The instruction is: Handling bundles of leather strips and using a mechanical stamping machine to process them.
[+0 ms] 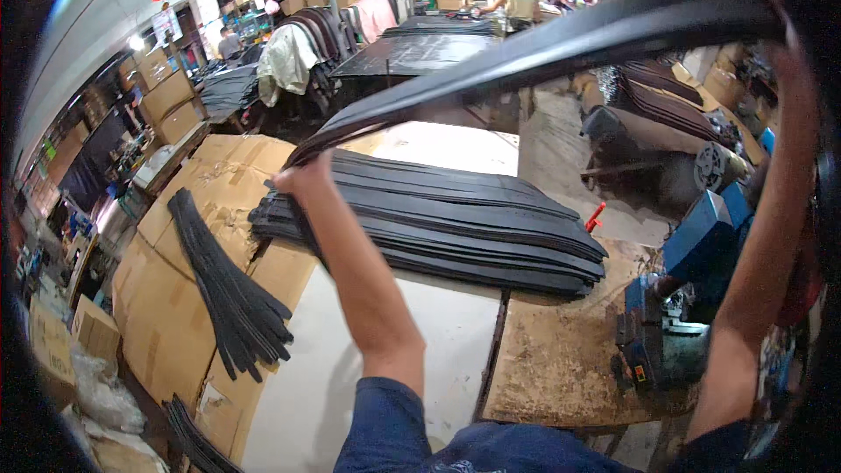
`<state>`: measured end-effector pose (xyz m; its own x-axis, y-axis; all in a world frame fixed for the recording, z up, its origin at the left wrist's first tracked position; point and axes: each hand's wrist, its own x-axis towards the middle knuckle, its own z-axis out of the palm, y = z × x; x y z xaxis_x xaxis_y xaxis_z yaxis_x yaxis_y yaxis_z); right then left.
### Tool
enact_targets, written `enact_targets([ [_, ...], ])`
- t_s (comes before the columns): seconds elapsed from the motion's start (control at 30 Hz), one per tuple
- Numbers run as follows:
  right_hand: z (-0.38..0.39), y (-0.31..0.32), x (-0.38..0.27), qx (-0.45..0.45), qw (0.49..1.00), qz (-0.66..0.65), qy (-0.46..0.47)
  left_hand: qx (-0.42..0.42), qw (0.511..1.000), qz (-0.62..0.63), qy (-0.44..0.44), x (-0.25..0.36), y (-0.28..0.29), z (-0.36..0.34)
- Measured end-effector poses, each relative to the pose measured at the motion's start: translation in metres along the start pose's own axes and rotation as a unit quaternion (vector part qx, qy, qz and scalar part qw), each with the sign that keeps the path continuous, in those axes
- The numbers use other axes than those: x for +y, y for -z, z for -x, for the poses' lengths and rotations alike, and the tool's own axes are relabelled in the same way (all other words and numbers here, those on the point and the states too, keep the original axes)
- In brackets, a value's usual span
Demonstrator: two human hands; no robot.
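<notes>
A long black strip (543, 52) stretches across the upper view, stretched between both hands. My left hand (302, 177) grips its left end just above a big stack of black strips (455, 223) on the table (350, 368). My right hand (793, 61) holds the other end high at the right edge; its fingers are mostly hidden in the dark rim. A smaller pile of narrower black strips (232, 289) lies on flattened cardboard (166, 315) at the left.
A blue machine (692, 298) stands at the table's right edge, with a red handle (596, 215) beside the stack. More dark strips lie on benches (420, 52) behind. A person (517, 0) works far back. Cardboard boxes (166, 92) line the left.
</notes>
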<state>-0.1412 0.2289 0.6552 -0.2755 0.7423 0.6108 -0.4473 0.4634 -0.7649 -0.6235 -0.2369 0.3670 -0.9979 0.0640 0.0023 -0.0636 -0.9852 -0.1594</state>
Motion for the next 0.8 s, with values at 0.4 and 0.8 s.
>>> enact_targets([
  [0.4, 0.193, -0.036, 0.215, -0.016, 0.961, -0.166, -0.221, 0.036, 0.970, -0.237, -0.052, 0.123, 0.103, -0.049],
  [0.8, 0.223, -0.063, 0.381, 0.016, 0.857, -0.376, -0.351, -0.044, 0.927, -0.369, -0.060, 0.114, 0.089, -0.147],
])
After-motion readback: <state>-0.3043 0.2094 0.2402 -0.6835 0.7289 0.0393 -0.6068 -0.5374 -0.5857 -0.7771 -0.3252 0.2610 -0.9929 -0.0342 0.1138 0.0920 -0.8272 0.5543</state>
